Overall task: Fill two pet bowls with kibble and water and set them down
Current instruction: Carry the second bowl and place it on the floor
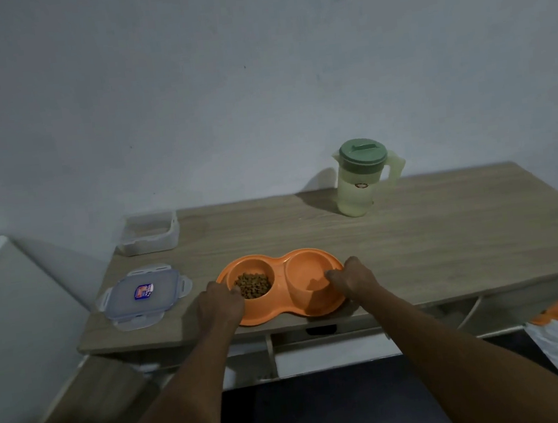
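Note:
An orange double pet bowl (278, 263) sits near the front edge of the wooden table (428, 240). Its left cup holds brown kibble (253, 284); whether its right cup (306, 274) holds water I cannot tell. My left hand (219, 305) grips the bowl's left rim, thumb over the edge beside the kibble. My right hand (353, 277) grips the right rim. A pale green pitcher (360, 180) with a darker green lid stands at the back right of the table.
A clear food container (149, 233) without its lid sits at the table's back left corner. Its lid (143, 296) with a sticker lies flat left of the bowl. Something orange (553, 313) lies on the floor at the right. A wall stands right behind the table.

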A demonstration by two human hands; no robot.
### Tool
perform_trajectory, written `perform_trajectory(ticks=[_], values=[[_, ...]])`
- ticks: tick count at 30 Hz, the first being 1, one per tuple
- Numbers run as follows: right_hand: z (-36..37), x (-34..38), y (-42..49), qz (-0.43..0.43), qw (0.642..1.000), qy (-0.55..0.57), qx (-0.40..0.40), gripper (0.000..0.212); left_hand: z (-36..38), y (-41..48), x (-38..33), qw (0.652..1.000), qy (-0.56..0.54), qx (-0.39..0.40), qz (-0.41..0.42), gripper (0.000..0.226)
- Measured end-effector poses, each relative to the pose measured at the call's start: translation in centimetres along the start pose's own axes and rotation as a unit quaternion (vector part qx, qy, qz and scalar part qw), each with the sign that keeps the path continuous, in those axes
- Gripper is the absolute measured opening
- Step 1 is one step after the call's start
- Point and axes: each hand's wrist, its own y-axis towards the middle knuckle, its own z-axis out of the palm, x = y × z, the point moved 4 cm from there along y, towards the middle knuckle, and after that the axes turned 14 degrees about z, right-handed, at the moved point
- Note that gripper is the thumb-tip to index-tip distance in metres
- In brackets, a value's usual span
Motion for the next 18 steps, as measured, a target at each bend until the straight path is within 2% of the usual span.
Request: perform_trajectory(ticks=[2, 5, 10, 18], values=[[0.2, 0.3, 0.8, 0.014, 1.000, 0.006, 0.004, 0.060, 0.2, 0.7, 0.3, 1.000, 0.005, 0.005, -0.008, 0.043], [0.1, 0.7, 1.5, 0.014, 1.000, -0.003, 0.004, 0.045, 0.4, 1.5, 0.6, 1.000, 0.004, 0.014, -0.026, 0.044], [-0.2, 0.5, 1.9, 0.013, 1.000, 0.022, 0.003, 0.036, 0.6, 2.4, 1.5, 0.997, -0.047, 0.023, -0.055, 0.042], [-0.4, 0.0, 0.5, 0.042, 0.996, 0.083, -0.016, 0.046, -1.0, 3.2, 1.1, 0.996, -0.075, 0.001, -0.040, 0.048]])
